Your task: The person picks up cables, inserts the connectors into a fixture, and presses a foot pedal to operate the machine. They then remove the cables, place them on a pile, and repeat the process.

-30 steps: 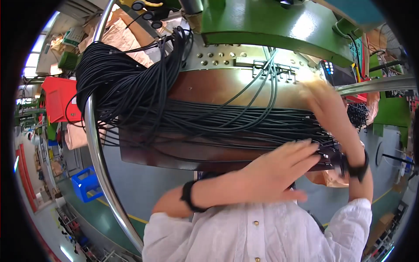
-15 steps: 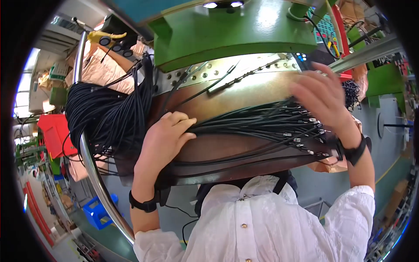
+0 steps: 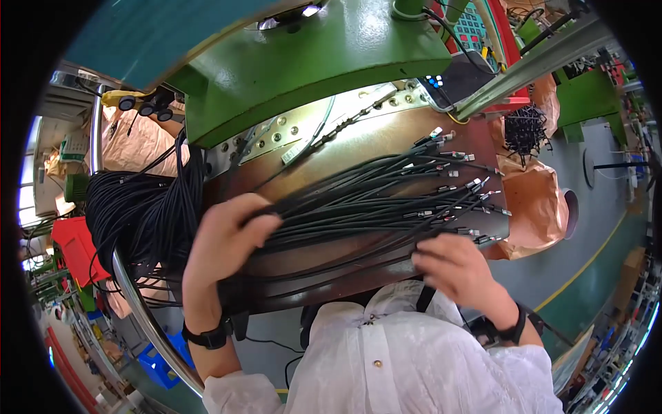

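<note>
Factory clutter ringed the scene: a green machine (image 3: 331,62) stood behind a brown desk (image 3: 386,141), with a red crate (image 3: 72,245) and a blue crate (image 3: 162,362) on the floor to the person's left. Across the desk lay a bundle of thin black cables (image 3: 358,207), their metal-tipped ends (image 3: 458,183) fanned out toward the right, while the rest hung in a thick looped mass (image 3: 141,214) over a curved steel rail (image 3: 138,303) on the left.

The left hand (image 3: 224,238) was curled over the bundle near its middle, fingers wrapped partly round several cables in a loose grip. The right hand (image 3: 458,272) rested at the desk's near edge, fingers bent down onto a few cable ends; whether it pinched any could not be told.

The cables looked light, limp and prone to tangling, so they would likely handle best gathered together near the middle, or singly just behind the tips.
</note>
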`<state>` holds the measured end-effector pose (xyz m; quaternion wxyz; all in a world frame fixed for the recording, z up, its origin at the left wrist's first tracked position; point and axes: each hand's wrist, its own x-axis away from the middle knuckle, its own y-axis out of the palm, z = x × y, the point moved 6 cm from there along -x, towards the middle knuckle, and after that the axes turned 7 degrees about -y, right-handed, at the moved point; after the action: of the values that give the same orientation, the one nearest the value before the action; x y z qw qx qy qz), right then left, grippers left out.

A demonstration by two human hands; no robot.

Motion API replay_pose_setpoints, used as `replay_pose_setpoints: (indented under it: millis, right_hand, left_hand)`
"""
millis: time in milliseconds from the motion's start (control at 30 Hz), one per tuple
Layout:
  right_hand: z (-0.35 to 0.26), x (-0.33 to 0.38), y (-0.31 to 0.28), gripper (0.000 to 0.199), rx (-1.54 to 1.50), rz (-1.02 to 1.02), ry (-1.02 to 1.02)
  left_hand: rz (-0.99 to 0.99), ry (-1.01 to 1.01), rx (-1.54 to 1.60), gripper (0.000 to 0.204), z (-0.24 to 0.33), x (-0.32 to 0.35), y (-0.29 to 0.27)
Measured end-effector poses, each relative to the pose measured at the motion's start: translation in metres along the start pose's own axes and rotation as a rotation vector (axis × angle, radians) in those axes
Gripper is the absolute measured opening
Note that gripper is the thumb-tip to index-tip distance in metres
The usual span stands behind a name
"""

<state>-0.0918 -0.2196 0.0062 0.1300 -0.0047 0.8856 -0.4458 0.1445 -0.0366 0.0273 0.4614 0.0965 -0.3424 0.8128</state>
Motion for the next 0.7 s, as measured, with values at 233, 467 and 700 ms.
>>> replay_pose_setpoints:
  millis: [233,467,700]
  right_hand:
    - [0.020,-0.032,-0.010,0.029,0.025,0.103,-0.023]
    - [0.064,-0.018,-0.054,0.034,-1.140,0.800,0.464]
    - [0.044,-0.092,-0.013,0.037,-1.276,0.430,0.529]
  left_hand:
    - [-0.319,0.600,-0.146,0.026,0.115,-0.065,0.128]
    - [-0.414,0.029,0.612,0.023,0.088,-0.021,0.150]
    - [-0.166,-0.023,0.807,0.022,0.028,0.023,0.153]
